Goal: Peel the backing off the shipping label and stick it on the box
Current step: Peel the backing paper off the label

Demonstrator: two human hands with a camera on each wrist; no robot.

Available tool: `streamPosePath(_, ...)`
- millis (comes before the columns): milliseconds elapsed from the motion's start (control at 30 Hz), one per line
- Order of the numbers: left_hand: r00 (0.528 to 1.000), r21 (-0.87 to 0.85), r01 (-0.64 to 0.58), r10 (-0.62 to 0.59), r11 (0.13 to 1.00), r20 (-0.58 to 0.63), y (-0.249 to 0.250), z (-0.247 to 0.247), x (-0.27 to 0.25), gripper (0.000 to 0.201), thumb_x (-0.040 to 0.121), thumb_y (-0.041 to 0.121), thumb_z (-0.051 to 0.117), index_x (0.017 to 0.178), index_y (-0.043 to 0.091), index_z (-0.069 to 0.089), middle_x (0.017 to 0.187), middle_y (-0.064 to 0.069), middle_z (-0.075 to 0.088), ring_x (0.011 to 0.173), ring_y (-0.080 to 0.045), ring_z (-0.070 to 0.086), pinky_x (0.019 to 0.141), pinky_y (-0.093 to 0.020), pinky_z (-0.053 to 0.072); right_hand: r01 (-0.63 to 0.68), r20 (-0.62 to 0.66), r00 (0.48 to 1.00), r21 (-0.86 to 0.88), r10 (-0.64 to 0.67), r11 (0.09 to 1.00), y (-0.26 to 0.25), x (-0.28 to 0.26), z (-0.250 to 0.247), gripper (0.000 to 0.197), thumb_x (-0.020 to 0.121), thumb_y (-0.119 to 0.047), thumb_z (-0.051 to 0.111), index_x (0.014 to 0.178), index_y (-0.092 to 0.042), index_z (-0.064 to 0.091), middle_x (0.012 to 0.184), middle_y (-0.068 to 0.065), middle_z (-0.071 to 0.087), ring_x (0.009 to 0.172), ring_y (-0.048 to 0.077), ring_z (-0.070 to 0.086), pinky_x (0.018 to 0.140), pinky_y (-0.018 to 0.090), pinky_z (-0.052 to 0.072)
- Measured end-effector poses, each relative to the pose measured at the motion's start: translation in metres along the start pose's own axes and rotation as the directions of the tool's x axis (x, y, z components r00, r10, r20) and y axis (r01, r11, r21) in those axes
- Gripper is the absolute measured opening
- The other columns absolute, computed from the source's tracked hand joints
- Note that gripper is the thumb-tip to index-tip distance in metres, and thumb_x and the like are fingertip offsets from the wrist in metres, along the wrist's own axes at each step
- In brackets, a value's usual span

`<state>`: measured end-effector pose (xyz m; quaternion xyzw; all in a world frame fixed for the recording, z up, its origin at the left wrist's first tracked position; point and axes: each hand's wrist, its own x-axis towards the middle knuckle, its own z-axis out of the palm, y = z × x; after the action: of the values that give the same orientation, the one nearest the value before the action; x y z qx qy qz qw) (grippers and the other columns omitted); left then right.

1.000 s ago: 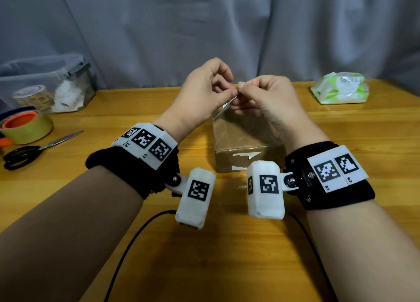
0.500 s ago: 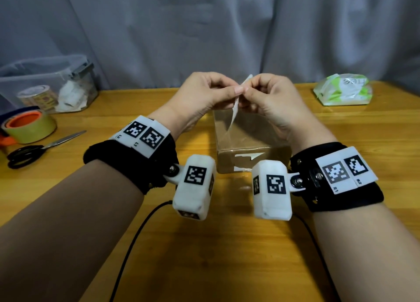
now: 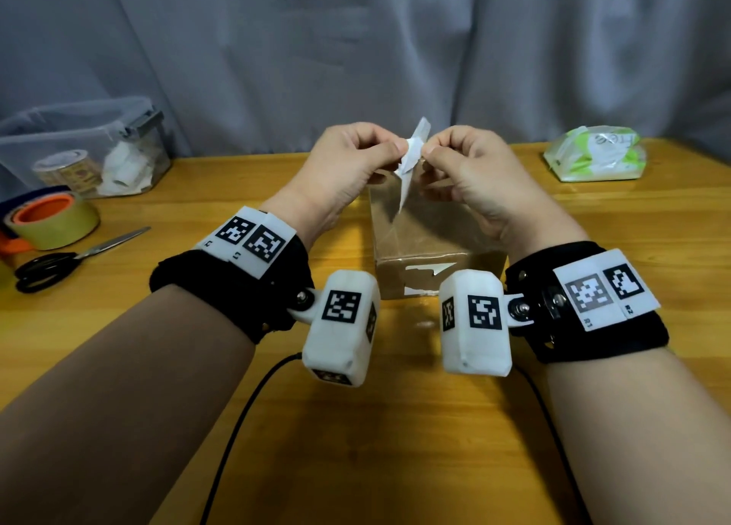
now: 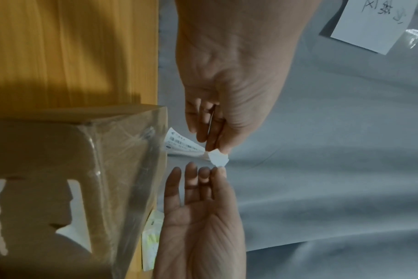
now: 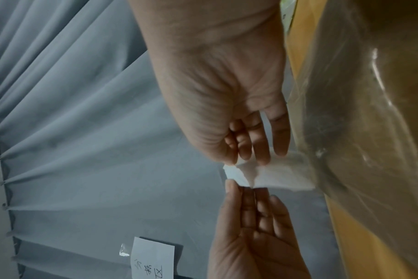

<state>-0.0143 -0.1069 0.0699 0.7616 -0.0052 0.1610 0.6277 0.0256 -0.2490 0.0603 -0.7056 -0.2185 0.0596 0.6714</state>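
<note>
Since a second ago: shipping label point(image 3: 409, 156) corner split from backing. Left hand point(image 3: 352, 164), right hand point(image 3: 470, 168) each pinching one layer above box point(image 3: 431, 247). Peel started; sticking pending.

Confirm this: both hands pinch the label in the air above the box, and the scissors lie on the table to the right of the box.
Wrong on the scissors: the head view shows them left of the box, beside the tape rolls. The rest stands: left hand and right hand both pinch the label above the box.
</note>
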Motion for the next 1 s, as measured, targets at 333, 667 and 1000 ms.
streamPosePath(333, 0.991, -0.052, -0.027, 0.020, 0.998, -0.130, -0.003, -0.003, 0.000, 0.016, 0.092, 0.013, 0.052, 0.077, 0.013, 0.058, 0.073, -0.002, 0.063, 0.065, -0.007, 0.059, 0.063, -0.017, 0.051, -0.006, -0.094, 0.995, 0.144, 0.020, 0.990, -0.002, -0.002, -0.006, 0.013, 0.093, -0.017, 0.054, 0.083, -0.013, 0.059, 0.067, 0.000, 0.058, 0.068, 0.014, 0.060, 0.069, 0.031, 0.055)
streamPosePath(667, 0.990, -0.012, -0.124, 0.123, 0.992, -0.075, -0.003, 0.008, -0.002, 0.017, 0.090, 0.010, 0.055, 0.074, 0.014, 0.057, 0.069, -0.003, 0.063, 0.065, -0.009, 0.063, 0.068, -0.023, 0.053, -0.031, -0.040, 0.998, 0.227, 0.041, 0.973, 0.001, -0.005, 0.008, 0.020, 0.082, -0.016, 0.069, 0.067, -0.009, 0.059, 0.040, -0.008, 0.057, 0.042, 0.005, 0.054, 0.055, 0.024, 0.050)
streamPosePath(1000, 0.998, -0.164, -0.008, 0.017, 0.986, 0.053, -0.013, 0.013, -0.010, 0.038, 0.093, 0.032, 0.050, 0.098, -0.003, 0.063, 0.083, -0.012, 0.066, 0.074, -0.018, 0.064, 0.069, -0.023, 0.053, -0.039, -0.081, 0.993, 0.414, 0.080, 0.909, 0.004, 0.001, 0.007, 0.019, 0.084, -0.003, 0.065, 0.068, -0.008, 0.056, 0.047, -0.001, 0.064, 0.042, 0.007, 0.058, 0.046, 0.017, 0.050)
